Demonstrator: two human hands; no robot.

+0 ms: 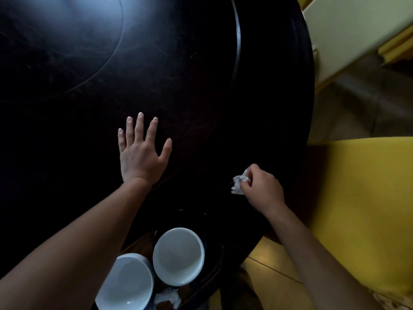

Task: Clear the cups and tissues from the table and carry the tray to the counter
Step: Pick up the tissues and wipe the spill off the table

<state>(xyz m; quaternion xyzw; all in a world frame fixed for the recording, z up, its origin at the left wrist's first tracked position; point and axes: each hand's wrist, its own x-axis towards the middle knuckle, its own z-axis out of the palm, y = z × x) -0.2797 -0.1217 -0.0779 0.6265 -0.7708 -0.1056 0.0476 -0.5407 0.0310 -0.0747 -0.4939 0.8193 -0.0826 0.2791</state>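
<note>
My left hand lies flat on the dark round table, fingers spread, holding nothing. My right hand is closed on a crumpled white tissue near the table's right edge. Below, close to me, two white cups stand side by side on a dark tray. Another crumpled tissue lies on the tray just under the cups.
A raised round centre disc fills the table's far left. Yellow seat cushions stand right of the table. A pale chair or cabinet is at the upper right. Tiled floor shows below the table edge.
</note>
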